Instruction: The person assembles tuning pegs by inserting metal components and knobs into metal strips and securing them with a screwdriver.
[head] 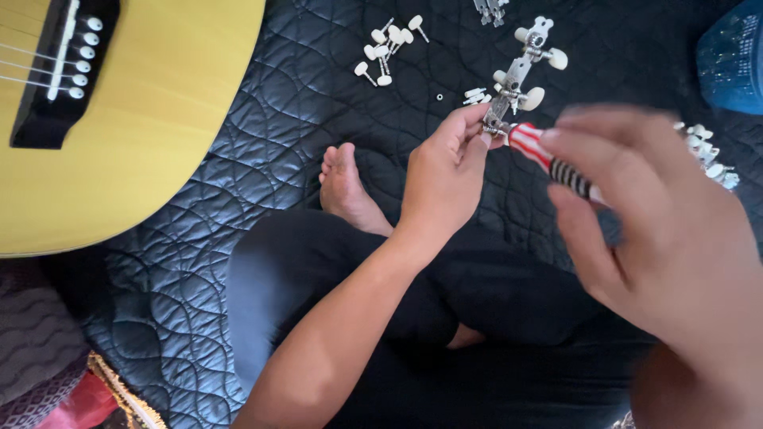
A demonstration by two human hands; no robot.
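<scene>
1. A metal tuning-machine strip (517,75), a flat silvery plate with cream, rounded plastic knobs along its sides, stands above the dark quilt right of centre, its far end pointing away from the person.
2. The left hand (441,175) pinches the strip's near end between thumb and fingertips, the fingers curled closed around it.
3. A screwdriver with a red-and-white striped, ridged plastic handle (552,163) meets the strip's near end, just beside the left fingertips.
4. The right hand (660,230), large and blurred at the near right, is wrapped loosely round the screwdriver handle, fingers bent over it.
5. A cluster of small white bridge pins (387,49), smooth with round heads, lies scattered on the quilt far and left of the strip.
6. A second tuning-machine strip (710,155) with cream knobs shows partly behind the right hand at the far right.
7. The black quilted cover (238,159) has a slight sheen and curved stitched scales.
8. A glossy yellow wooden acoustic guitar body (159,119) with a black bridge fills the far left.
9. The person's bare foot (346,187) and dark trouser legs rest on the quilt, near the centre.
</scene>
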